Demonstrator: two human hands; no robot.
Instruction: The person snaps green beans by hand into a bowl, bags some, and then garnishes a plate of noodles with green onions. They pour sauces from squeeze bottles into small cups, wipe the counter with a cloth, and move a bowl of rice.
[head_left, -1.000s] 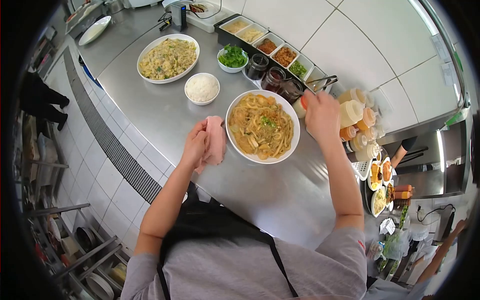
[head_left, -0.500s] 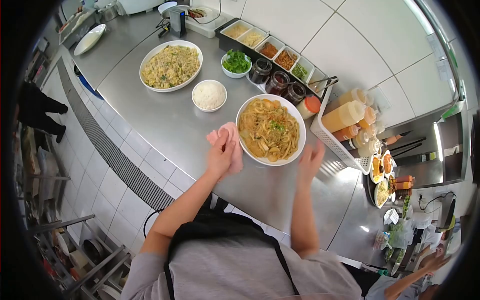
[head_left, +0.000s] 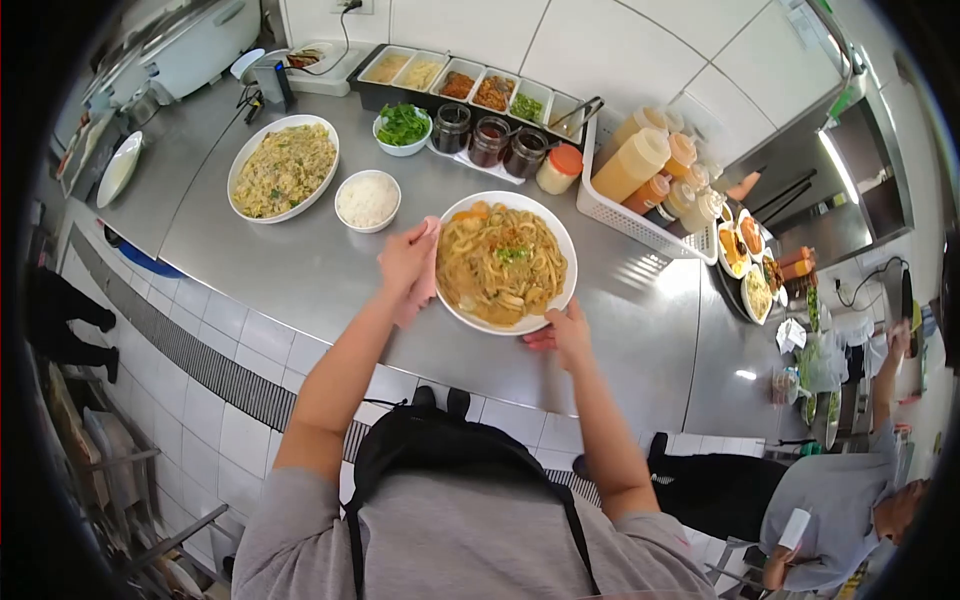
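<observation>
A large white bowl of noodles (head_left: pixel 503 262), topped with chopped green bits, stands on the steel counter in front of me. My left hand (head_left: pixel 405 262) holds a pink cloth (head_left: pixel 424 278) against the bowl's left rim. At the lower right rim, my right hand (head_left: pixel 562 335) grips the bowl, thumb on top and fingers beneath the edge. A small bowl of white rice (head_left: pixel 368 201) sits just beyond my left hand. Farther left is an oval plate of fried rice (head_left: pixel 284 168).
Along the wall stand a topping tray (head_left: pixel 470 90), dark jars (head_left: pixel 489 141), a red-lidded jar (head_left: pixel 560 169), a bowl of greens (head_left: pixel 403 127) and a white basket (head_left: pixel 640 228) of sauce bottles. A co-worker (head_left: pixel 830 495) is at the right; another person's legs (head_left: pixel 75 310) show at the left.
My right hand has come onto the bowl's rim. My left hand has brought the cloth up against the bowl's left side. The view has shifted, showing more of the co-worker.
</observation>
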